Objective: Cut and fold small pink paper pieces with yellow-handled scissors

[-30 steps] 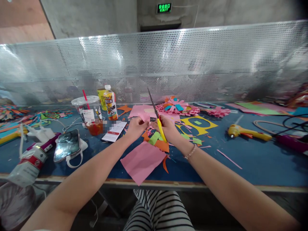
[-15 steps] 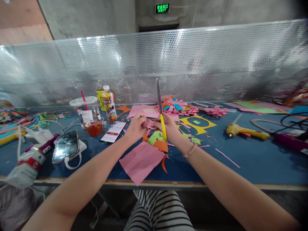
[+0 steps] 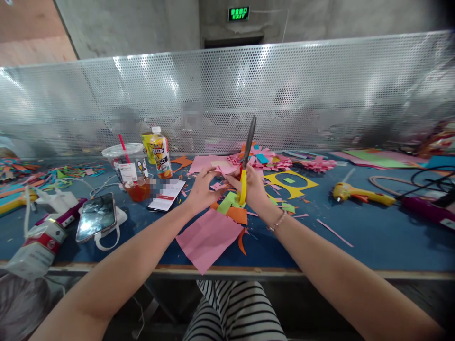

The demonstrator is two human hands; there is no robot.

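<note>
My left hand (image 3: 204, 190) hovers over the paper scraps, thumb and fingers apart, with nothing visible gripped in it. A pair of scissors (image 3: 250, 139) with yellow handles points up and away in my right hand (image 3: 254, 187). The fingertips of that hand come together near a small bit of pink paper (image 3: 219, 169); whether they pinch it is unclear. Below my hands, a pink paper sheet (image 3: 209, 239) lies near the table edge, beside green paper scraps (image 3: 227, 203) and an orange paper scrap (image 3: 237, 215).
A drink cup (image 3: 130, 173), a juice bottle (image 3: 161, 154) and a phone (image 3: 167, 195) stand or lie to the left. Fringed pink paper (image 3: 277, 161) and a yellow paper cutout (image 3: 307, 181) lie beyond my right hand. Farther right is a yellow glue gun (image 3: 362, 193).
My left fingers have spread apart from a closed pinch and moved away from my right fingertips. The scissors have tilted to the right in my right hand.
</note>
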